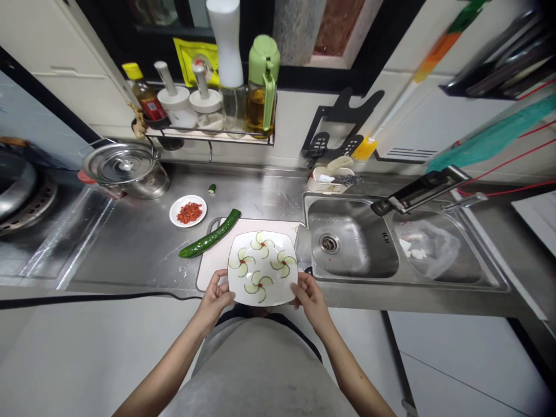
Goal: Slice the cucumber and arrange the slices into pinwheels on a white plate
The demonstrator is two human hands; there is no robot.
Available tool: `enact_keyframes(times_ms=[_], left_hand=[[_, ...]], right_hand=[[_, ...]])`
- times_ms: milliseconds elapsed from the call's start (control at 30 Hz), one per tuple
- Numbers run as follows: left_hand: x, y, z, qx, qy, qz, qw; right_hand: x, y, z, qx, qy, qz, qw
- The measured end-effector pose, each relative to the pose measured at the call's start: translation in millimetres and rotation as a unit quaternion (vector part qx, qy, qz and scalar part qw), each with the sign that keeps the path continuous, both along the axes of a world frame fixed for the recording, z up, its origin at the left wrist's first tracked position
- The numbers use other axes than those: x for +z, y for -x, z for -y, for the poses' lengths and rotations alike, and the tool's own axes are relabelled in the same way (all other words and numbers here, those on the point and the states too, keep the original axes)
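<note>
My left hand (217, 297) grips the left edge of a white square plate (278, 296), thumb on top of the rim. On the plate's right edge my right hand (307, 294) is closed in the same way. Thin cucumber slices (244, 264) lie on the plate in several pinwheel shapes, each with a red bit at its centre. Behind and partly beneath the plate is a pale cutting board (211, 273). A long cucumber (211, 237) lies across the board's left edge. What looks like a broad knife blade (303, 242) shows at the right, partly hidden by the plate.
A small white dish (172, 219) of red pieces and a cucumber stub (212, 188) sit on the steel counter (130, 249). At left stands a lidded pot (152, 182). The sink (356, 255) is on the right, below a condiment rack (208, 136) and hanging utensils.
</note>
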State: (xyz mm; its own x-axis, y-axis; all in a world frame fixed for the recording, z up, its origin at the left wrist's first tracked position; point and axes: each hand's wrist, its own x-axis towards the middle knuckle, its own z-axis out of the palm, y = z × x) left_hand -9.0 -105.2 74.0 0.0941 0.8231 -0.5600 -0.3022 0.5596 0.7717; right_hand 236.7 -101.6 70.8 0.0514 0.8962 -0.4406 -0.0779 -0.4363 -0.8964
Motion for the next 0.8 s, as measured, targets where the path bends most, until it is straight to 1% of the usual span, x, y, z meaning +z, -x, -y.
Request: enact_keyframes(times_ms=[67,133,200,300,400,500,600,667,733,800], left_hand=[[-2.4,-1.3,0.3,-0.005,-0.005,-0.005,1.0],[-6.2,-3.5,-0.5,-0.012,-0.008,-0.003,1.0],[-10.3,-7.3,-1.7,-0.02,-0.011,0.006,1.0],[-13.9,-17.4,-2.2,-0.031,-0.021,0.013,0.999],[-12.9,-31.6,0.2,-0.044,-0.047,0.036,0.997],[-11.3,-44.7,2.7,-0.088,-0.065,0.093,0.99],[-13.7,-51.6,2.6,-0.169,-0.069,0.124,0.975],[-18.0,-52.0,1.3,-0.218,-0.081,0.109,0.966],[-23.7,-49.7,-0.4,-0.239,-0.095,0.067,0.964],[-29.9,-45.3,-2.6,-0.235,-0.104,0.018,0.966]], right_hand=[[-2.8,4.7,1.6,0.001,0.023,-0.031,0.999],[-6.7,9.3,4.1,-0.026,0.042,-0.066,0.997],[-9.6,12.7,6.5,-0.086,0.063,-0.099,0.989],[-8.8,14.7,8.4,-0.168,0.083,-0.153,0.97],[-4.0,14.5,8.6,-0.229,0.064,-0.197,0.951],[-2.2,9.3,9.9,-0.287,0.051,-0.197,0.936],[-6.3,-7.4,13.8,-0.336,0.055,-0.159,0.927],[-10.7,-26.4,19.6,-0.351,0.058,-0.139,0.924],[-13.6,-50.0,31.5,-0.347,0.07,-0.127,0.927],[-11.7,-75.1,52.9,-0.35,0.095,-0.099,0.927]])
